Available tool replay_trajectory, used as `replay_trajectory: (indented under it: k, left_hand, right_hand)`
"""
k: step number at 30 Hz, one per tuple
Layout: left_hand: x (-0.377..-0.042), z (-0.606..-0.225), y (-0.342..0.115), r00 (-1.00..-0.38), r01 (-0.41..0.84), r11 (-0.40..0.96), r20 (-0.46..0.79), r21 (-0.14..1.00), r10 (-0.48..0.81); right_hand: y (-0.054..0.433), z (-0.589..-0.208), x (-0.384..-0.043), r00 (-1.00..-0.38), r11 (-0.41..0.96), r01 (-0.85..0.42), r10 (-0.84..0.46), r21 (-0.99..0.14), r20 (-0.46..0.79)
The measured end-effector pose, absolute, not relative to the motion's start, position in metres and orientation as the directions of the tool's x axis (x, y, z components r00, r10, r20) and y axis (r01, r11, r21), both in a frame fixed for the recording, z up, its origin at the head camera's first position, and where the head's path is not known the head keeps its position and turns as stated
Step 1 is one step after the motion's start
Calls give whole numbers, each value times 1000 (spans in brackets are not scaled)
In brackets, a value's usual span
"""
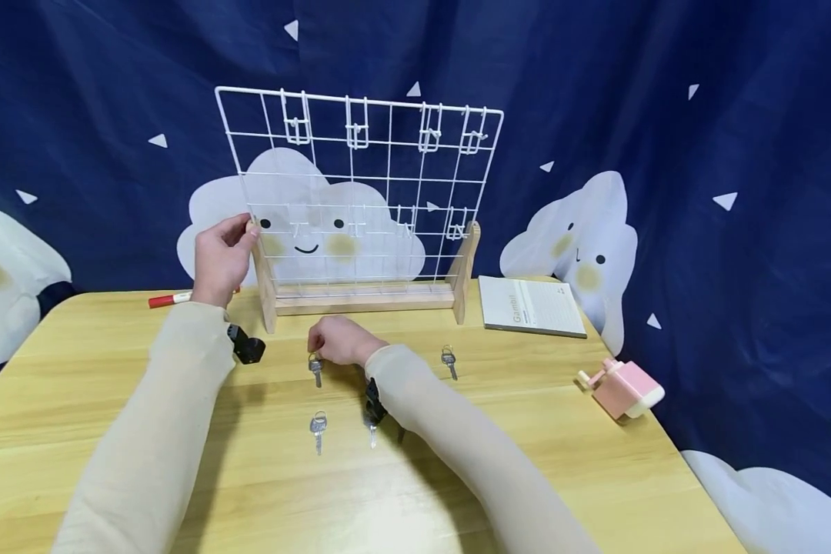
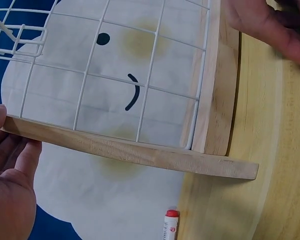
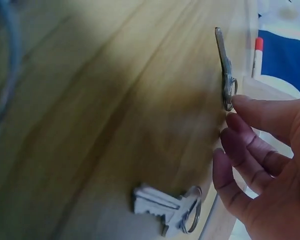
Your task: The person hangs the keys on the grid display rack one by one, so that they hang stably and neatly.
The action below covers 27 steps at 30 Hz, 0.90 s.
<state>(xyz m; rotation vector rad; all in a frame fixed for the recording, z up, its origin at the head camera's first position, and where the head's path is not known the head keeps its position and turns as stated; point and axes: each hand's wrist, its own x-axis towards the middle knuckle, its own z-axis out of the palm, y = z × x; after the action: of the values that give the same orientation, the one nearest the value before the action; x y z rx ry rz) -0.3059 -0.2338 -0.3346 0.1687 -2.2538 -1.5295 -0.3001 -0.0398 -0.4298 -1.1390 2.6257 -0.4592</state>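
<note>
My left hand [image 1: 220,261] grips the top of the left wooden upright [image 1: 265,288] of a white wire grid rack [image 1: 388,178]; in the left wrist view its thumb and fingers lie either side of the wood [image 2: 130,150]. With thumb and fingertips, my right hand [image 1: 346,340] pinches the ring end of a small silver key [image 1: 315,371] at table level, in front of the rack. Seen from the right wrist, this key [image 3: 224,65] is nearly edge-on, and a second key [image 3: 162,204] lies below the fingers. Another key [image 1: 318,432] lies nearer me.
White hooks [image 1: 357,135] hang on the grid in two rows. To the right are a single key [image 1: 449,362], a notebook [image 1: 533,306] and a pink sharpener-like box with a crank [image 1: 626,388]. A red-capped marker [image 1: 169,299] lies behind my left wrist. My right forearm partly covers more keys [image 1: 372,435].
</note>
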Motion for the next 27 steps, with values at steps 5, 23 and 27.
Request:
replay_trajectory:
  k: [5, 23, 27]
  left_hand:
    - [-305, -335, -233, -907, 132, 392, 271, 910, -323]
    - [-306, -338, -234, -895, 160, 380, 296, 911, -333]
    - [-306, -338, -234, -891, 166, 374, 301, 912, -338]
  right_hand:
    - [-39, -431, -299, -672, 656, -660, -734, -366, -103]
    - [-21, -407, -292, -667, 545, -599, -745, -587, -12]
    - [-16, -395, -290, -680, 520, -585, -732, -623, 27]
